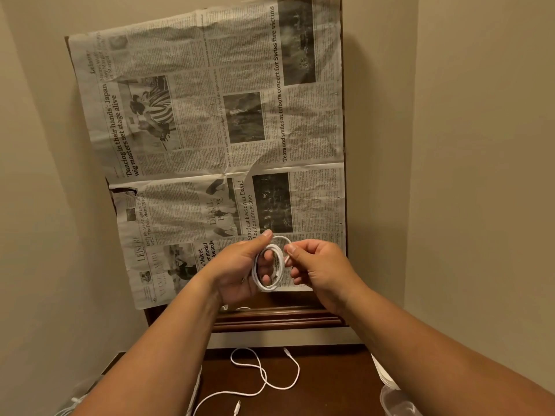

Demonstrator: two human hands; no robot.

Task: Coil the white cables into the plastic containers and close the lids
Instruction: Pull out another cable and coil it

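Both hands are raised over the near edge of the newspaper (210, 115) that covers the dark wooden tabletop (279, 318). The left hand (240, 271) acts as the former: its fingers (265, 261) pass through the coiled white cable (270, 285), thumb pressed over the top of the loops, likely so the turns stay stacked at one size and cannot spring apart. The right hand (318, 271) sits just beside it, thumb and forefinger pinching the free tail where it leaves the coil, the other fingers curled loosely under; that grip reads as feeding or tucking in the last short length. The coil is held in the air, clear of the paper and not in any container. It looks nearly wound, with only a short tail left. A second white cable (264, 376) lies loose in open curves on the lower dark surface (330, 379) near the person, uncoiled, with its plug ends showing. A clear plastic container (396, 399) sits at the lower right corner, partly cut off by the frame; lid state cannot be told. At the lower left there is something pale and blurred, too unclear to name. Judgement: early in the task, with the first coil close to being ready for a container.
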